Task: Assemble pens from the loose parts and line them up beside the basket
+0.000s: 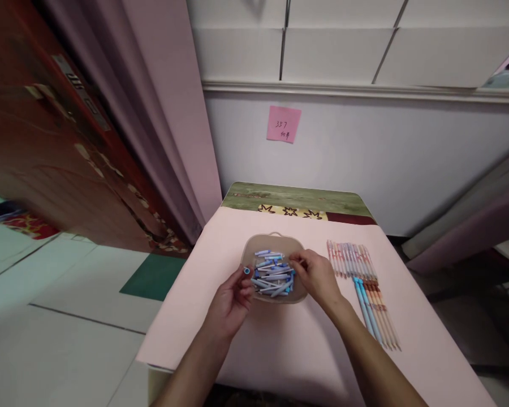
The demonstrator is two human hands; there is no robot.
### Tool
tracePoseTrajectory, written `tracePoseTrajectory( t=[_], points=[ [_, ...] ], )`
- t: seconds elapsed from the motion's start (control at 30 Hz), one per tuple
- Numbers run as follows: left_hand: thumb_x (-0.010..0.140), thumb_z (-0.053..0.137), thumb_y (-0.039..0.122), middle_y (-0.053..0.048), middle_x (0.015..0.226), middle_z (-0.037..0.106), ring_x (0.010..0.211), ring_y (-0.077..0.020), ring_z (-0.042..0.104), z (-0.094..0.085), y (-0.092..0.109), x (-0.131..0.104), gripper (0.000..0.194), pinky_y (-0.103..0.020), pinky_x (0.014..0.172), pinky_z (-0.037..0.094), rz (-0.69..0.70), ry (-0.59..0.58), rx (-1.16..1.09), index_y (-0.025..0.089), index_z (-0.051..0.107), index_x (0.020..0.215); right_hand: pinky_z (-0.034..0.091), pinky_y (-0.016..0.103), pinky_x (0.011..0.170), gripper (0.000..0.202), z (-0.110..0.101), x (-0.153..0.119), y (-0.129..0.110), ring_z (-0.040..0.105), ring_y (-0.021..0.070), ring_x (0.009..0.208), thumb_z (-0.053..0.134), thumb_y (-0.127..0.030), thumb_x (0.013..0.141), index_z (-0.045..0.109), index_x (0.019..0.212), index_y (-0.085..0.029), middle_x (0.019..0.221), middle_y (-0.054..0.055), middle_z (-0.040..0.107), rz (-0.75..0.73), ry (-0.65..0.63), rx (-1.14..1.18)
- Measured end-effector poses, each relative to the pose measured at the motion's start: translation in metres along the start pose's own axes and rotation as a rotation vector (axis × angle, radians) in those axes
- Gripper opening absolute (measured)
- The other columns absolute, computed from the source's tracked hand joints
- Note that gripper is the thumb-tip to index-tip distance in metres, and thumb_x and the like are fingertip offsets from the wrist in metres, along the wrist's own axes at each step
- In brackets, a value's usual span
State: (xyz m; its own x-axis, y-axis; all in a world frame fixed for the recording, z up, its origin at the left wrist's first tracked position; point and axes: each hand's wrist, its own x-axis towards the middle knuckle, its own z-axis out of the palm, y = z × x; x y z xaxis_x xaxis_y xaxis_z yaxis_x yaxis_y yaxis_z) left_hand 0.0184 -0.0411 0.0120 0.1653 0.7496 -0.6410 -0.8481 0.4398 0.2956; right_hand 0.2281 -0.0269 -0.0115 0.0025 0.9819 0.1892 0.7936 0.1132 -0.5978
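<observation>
A beige plastic basket [275,241] stands on the pink-covered table, holding a jumble of blue and white pens [275,277]. At its left rim, my left hand [230,301] pinches a pen [246,271], seen end-on as a round blue tip; the rest is hidden. My right hand [320,278] reaches over the right side of the basket, thumb and fingers pressed together. What sits between them, if anything, is hidden. To the right lies a tidy row of pale, patterned pens [351,260]. Below that row, bright blue pens [368,314] lie beside brown-and-cream pens [384,316].
The table [195,288] has a pink cover, with a green and yellow patterned strip at its far edge. Behind is a white wall with a pink note [284,124]. A red door [68,141] and purple curtain [165,102] stand left.
</observation>
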Motion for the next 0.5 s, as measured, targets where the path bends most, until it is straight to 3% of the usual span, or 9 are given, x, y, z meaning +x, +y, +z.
tracePoseTrajectory(
  t=[0.1, 0.2, 0.5],
  points=[
    [0.09, 0.048, 0.008, -0.006, 0.075, 0.061, 0.046, -0.0023, 0.046, -0.006, 0.001, 0.0, 0.011, -0.01, 0.034, 0.035, 0.021, 0.002, 0.014, 0.008, 0.056, 0.082, 0.043, 0.024, 0.072, 0.024, 0.019, 0.023, -0.004, 0.064, 0.0175, 0.087, 0.048, -0.026, 0.088, 0.071, 0.094, -0.024, 0.095, 0.004, 0.072, -0.033, -0.235, -0.324],
    [0.089, 0.049, 0.008, -0.007, 0.078, 0.062, 0.046, -0.0019, 0.046, -0.012, 0.008, 0.002, 0.01, -0.009, 0.034, 0.035, 0.048, 0.022, 0.01, 0.008, 0.056, 0.082, 0.044, 0.024, 0.072, 0.021, 0.044, 0.042, -0.01, 0.065, 0.0192, 0.088, 0.052, -0.024, 0.085, 0.073, 0.09, -0.022, 0.095, 0.007, 0.073, -0.056, -0.352, -0.392],
    [0.09, 0.049, 0.009, -0.006, 0.072, 0.061, 0.046, -0.0026, 0.048, -0.025, 0.023, 0.009, 0.01, -0.01, 0.034, 0.036, 0.062, 0.013, -0.027, 0.008, 0.057, 0.084, 0.048, 0.031, 0.081, 0.025, 0.105, 0.069, -0.023, 0.063, 0.0225, 0.097, 0.047, -0.022, 0.093, 0.067, 0.106, -0.013, 0.106, 0.015, 0.067, -0.099, -0.46, -0.494]
  ],
)
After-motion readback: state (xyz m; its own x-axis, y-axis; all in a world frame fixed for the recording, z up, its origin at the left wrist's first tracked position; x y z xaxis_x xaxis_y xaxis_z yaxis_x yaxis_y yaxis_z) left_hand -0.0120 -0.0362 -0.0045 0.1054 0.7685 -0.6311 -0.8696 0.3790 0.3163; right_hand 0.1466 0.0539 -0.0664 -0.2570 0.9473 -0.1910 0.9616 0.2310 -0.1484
